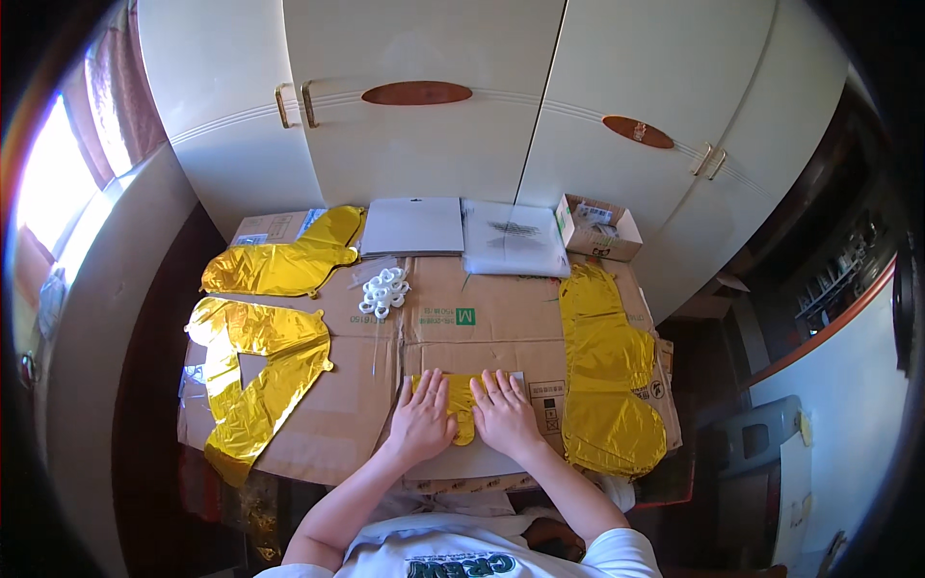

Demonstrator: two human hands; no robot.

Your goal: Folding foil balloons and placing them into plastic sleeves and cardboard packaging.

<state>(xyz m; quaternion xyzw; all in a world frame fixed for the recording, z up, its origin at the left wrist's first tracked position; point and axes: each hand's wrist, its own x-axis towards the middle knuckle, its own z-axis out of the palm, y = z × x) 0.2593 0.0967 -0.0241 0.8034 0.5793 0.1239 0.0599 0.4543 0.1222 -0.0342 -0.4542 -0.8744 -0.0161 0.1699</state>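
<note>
Gold foil, folded small [462, 405], is pressed flat on the cardboard-covered table [337, 424] at its near edge, between the left hand [424, 414] and right hand [503, 412]. Both hands are laid open, palms down, gripping nothing, seemingly so air is squeezed out. Larger foil balloons [260, 376] are spread aside, apparently kept clear.
</note>
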